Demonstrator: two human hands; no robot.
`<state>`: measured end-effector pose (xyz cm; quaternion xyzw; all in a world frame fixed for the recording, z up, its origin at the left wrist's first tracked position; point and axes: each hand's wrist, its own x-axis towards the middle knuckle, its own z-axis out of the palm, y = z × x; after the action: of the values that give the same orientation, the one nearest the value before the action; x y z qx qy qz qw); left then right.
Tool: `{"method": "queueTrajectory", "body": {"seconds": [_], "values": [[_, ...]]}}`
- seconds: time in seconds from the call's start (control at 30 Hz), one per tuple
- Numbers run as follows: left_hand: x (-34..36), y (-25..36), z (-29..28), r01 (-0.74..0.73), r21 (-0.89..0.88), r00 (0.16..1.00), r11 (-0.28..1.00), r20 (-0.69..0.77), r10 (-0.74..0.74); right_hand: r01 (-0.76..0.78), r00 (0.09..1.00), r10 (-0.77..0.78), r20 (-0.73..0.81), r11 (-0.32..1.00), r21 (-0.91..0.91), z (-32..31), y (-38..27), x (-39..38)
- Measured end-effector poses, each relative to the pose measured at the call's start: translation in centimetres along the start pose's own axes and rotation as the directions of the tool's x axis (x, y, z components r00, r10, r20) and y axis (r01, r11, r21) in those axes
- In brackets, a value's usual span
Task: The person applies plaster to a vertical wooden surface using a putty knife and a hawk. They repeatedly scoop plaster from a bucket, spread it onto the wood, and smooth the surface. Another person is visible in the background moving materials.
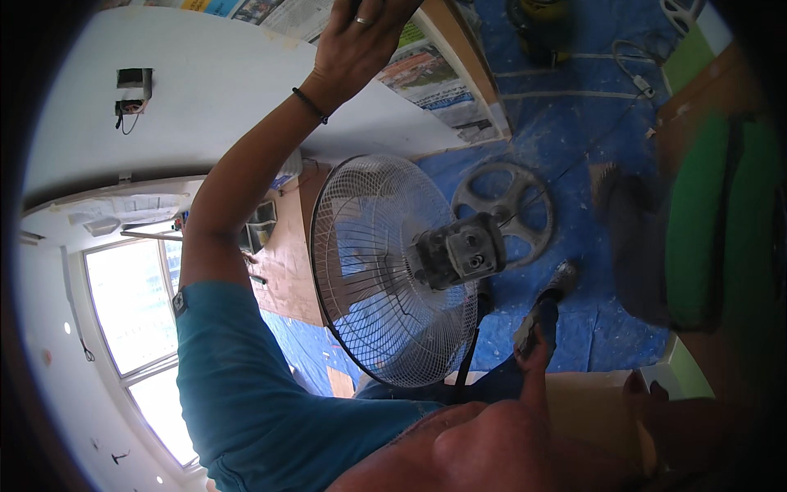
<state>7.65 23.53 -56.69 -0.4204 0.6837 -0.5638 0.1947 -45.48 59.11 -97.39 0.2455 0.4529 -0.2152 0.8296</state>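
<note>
My left arm, in a blue sleeve, reaches up to the top edge. The left hand (354, 51), with a ring and a dark wrist bracelet, is at a pale surface edged with newspaper (434, 82). Its fingers look stretched out, but the tips are cut off by the frame. Lower down, my right hand (537, 354) is closed on a flat greyish piece (525, 331), too small to name surely. Between the hands stands a pedestal fan (459, 252) with a wire cage and round spoked base (537, 238). Neither hand touches it.
Blue plastic sheeting (566, 131) covers the floor. A cord with a connector (643, 85) lies at the upper right, near a yellow and black object (541, 29). A blurred green shape (697, 221) fills the right side. Wooden board (287, 271) and windows (127, 303) are at left.
</note>
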Motion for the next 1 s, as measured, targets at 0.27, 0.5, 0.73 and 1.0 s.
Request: {"method": "queueTrajectory", "body": {"seconds": [0.27,0.5,0.73,1.0], "values": [[0.5,0.8,1.0,0.068,0.044,0.997,0.997,0.031,-0.070,-0.069,0.997,0.068,0.034,0.996,0.053,-0.3,-0.3,0.4],[0.5,1.6,0.7,0.047,0.101,0.989,0.994,0.133,-0.060,-0.079,0.991,0.070,0.117,0.994,0.074,0.3,-0.1,0.3],[-0.5,-1.1,-4.6,0.114,0.021,0.980,0.993,0.160,-0.116,-0.053,0.996,0.054,0.064,0.999,-0.012,0.0,0.3,0.2],[0.7,-7.1,-0.6,-0.052,0.069,0.995,0.996,-0.086,0.058,-0.060,0.996,0.059,0.073,0.998,0.018,-0.7,0.3,0.6]]}}
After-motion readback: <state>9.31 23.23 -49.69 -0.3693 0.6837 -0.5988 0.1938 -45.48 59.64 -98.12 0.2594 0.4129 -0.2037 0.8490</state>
